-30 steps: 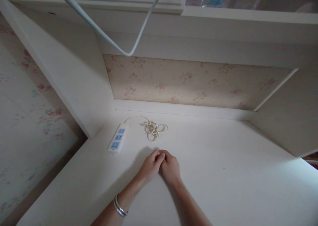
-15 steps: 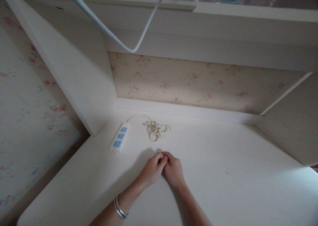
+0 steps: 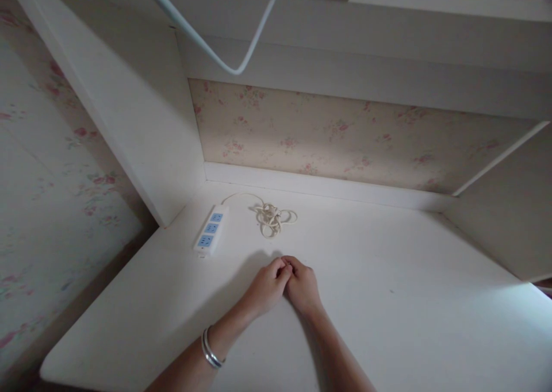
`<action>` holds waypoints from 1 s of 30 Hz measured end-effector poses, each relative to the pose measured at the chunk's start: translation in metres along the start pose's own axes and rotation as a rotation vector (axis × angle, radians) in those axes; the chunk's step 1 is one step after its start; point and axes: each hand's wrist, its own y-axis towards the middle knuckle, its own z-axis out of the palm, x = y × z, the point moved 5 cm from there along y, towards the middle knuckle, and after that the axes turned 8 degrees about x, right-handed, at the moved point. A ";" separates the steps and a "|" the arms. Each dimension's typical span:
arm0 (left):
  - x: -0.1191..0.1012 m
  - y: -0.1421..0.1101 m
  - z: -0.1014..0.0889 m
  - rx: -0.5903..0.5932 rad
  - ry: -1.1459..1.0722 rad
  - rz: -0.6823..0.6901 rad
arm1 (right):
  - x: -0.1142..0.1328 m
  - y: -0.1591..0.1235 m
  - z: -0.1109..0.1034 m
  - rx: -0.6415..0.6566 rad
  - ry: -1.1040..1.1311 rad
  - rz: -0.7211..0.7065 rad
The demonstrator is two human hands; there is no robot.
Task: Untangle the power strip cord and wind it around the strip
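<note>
My left hand (image 3: 268, 285) and my right hand (image 3: 303, 287) rest together on the white desk (image 3: 379, 334), closed, with their curled fingers touching. No object shows in either of them; the insides of the palms are hidden. Two silver bangles (image 3: 211, 349) circle my left wrist. Beyond my hands lies a tangled cream cord (image 3: 270, 216). It runs left to a white power strip (image 3: 211, 230) with blue socket faces, which lies flat on the desk apart from both hands.
A white side panel (image 3: 125, 110) rises at the left, and another panel (image 3: 509, 214) stands at the right. Overhead is a shelf edge (image 3: 388, 27), with a bent pale-blue rod (image 3: 235, 70) hanging in front. Floral wallpaper (image 3: 323, 139) covers the back.
My view has tilted slightly downward, so the shelf and rod sit higher in the picture. Both hands keep the same closed pose; the power strip and cord stay in place.
</note>
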 end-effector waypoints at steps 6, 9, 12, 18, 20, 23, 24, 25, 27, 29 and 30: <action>-0.002 -0.002 -0.001 0.014 0.039 -0.004 | 0.001 -0.001 0.000 0.011 0.000 -0.003; -0.001 -0.003 -0.001 0.014 0.048 -0.006 | 0.001 -0.001 0.000 0.009 0.011 -0.008; 0.000 -0.002 0.000 0.013 0.049 0.002 | 0.001 -0.001 0.000 0.005 0.010 -0.006; -0.002 -0.003 -0.001 0.015 0.056 -0.001 | 0.001 -0.002 0.000 0.006 -0.003 0.001; -0.002 -0.003 -0.002 0.011 0.053 0.001 | 0.002 -0.002 0.000 0.010 -0.006 0.005; -0.002 -0.002 -0.002 0.007 0.048 0.007 | 0.003 -0.002 -0.001 0.013 -0.006 0.005; -0.002 -0.002 -0.002 0.006 0.050 0.006 | 0.003 -0.002 -0.001 0.013 -0.009 0.005; -0.002 -0.002 -0.002 0.006 0.054 0.005 | 0.003 -0.002 -0.001 0.012 -0.011 0.004; -0.003 -0.002 -0.002 0.007 0.059 0.005 | 0.004 -0.002 -0.001 0.014 -0.013 0.000; -0.003 -0.003 -0.002 0.011 0.058 0.011 | 0.004 -0.002 -0.001 0.017 -0.012 -0.004; -0.004 -0.003 -0.002 0.012 0.058 0.013 | 0.004 -0.002 -0.001 0.018 -0.015 -0.008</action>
